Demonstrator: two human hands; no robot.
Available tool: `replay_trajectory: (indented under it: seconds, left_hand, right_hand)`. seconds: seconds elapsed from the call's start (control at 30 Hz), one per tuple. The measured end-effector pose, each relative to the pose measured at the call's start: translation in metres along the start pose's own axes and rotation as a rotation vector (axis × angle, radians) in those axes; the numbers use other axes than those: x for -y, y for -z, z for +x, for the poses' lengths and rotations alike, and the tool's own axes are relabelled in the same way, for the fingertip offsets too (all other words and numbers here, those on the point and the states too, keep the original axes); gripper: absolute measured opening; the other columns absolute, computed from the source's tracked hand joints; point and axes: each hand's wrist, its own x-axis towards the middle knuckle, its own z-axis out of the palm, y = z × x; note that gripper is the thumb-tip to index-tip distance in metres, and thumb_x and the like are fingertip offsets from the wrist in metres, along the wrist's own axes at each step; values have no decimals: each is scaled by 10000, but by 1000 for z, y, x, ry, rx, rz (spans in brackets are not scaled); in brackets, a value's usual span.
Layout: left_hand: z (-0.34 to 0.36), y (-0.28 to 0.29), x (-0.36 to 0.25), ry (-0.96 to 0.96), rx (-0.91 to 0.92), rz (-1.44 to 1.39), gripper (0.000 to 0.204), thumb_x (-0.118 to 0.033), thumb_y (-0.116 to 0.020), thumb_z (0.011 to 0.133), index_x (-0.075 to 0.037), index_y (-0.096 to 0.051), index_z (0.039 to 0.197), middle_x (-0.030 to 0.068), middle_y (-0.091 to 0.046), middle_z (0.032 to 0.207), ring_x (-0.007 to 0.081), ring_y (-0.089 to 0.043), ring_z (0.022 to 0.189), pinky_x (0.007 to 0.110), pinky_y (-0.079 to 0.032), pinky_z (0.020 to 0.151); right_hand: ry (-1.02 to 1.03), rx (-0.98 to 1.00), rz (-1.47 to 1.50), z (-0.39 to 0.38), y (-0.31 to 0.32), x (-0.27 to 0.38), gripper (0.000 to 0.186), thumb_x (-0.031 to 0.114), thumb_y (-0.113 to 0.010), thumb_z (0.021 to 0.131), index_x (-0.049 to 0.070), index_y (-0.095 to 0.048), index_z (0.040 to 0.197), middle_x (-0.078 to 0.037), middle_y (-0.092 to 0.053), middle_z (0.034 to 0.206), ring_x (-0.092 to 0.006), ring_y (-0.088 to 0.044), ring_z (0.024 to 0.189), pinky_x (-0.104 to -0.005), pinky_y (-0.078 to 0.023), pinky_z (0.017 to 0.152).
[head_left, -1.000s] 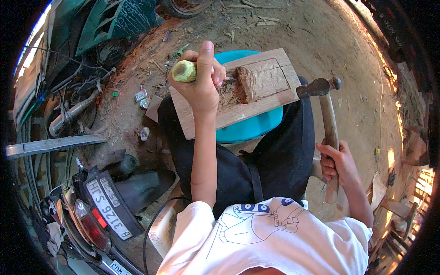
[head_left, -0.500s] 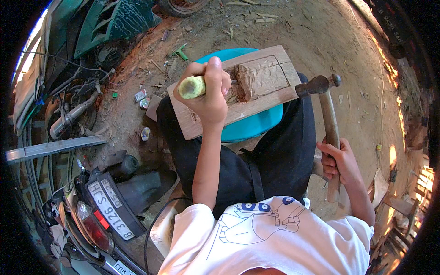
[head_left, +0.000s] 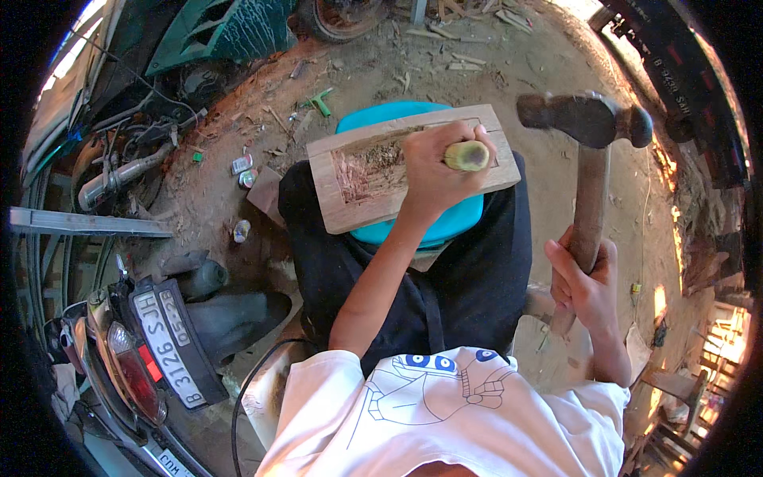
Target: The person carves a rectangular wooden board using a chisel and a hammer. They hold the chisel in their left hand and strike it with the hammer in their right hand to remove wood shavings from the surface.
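My left hand (head_left: 437, 163) is closed around the pale yellow handle (head_left: 466, 156) of a tool held over the right part of a wooden board (head_left: 334, 207); the tool's working end is hidden under my hand. The board has a rough carved hollow and rests on a turquoise stool (head_left: 373, 117) between my knees. My right hand (head_left: 584, 282) grips a hammer's long wooden handle (head_left: 592, 187). The dark metal head (head_left: 582, 119) is raised to the right of the board, at its upper corner and not touching it.
A motorcycle's tail (head_left: 135, 358) stands at lower left, below a metal bar (head_left: 91, 225). Green panels (head_left: 199, 36) and a wheel (head_left: 338, 16) lie at the top. Wood scraps, cans (head_left: 242, 164) and a small green object (head_left: 322, 103) litter the dirt ground.
My left hand has moved right along the board with the yellow-handled tool, exposing the hollow's left part. The hammer head has come up higher and looks larger, closer to the camera.
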Motion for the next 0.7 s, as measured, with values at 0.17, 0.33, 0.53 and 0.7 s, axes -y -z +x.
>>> replay_trajectory:
  seconds: [0.17,0.33,0.53,0.7]
  left_hand:
    - [2,1,8,-20,41,-20,173,-79,-673,708,-51,-528,618,70,-488,517,161,-471,450,292,-388,453]
    - [0,-5,-1,14,108,-29,110,-127,-668,624,-71,-599,688,111,-566,591,291,-581,540,347,-431,487]
    - [-6,-4,5,37,72,-134,131,-143,-657,592,-78,-612,697,109,-574,603,294,-584,557,362,-436,498]
    - [-4,3,-2,14,81,-126,145,-171,-678,586,-90,-596,673,103,-565,576,302,-578,545,389,-439,504]
  right_hand:
    - [445,-86,-294,-11,-17,12,210,73,-634,845,63,-495,688,39,-457,487,-44,-405,399,-226,-280,373]
    - [540,-194,-322,-44,3,-14,196,32,-583,863,66,-472,705,31,-450,491,-38,-407,414,-221,-286,387]
    - [301,-218,-354,-38,-1,-28,186,34,-697,780,51,-559,656,18,-530,609,-59,-439,541,-257,-316,454]
    - [326,-272,-296,-37,-6,-17,155,152,-652,858,57,-570,766,17,-502,528,-59,-427,493,-240,-333,436]
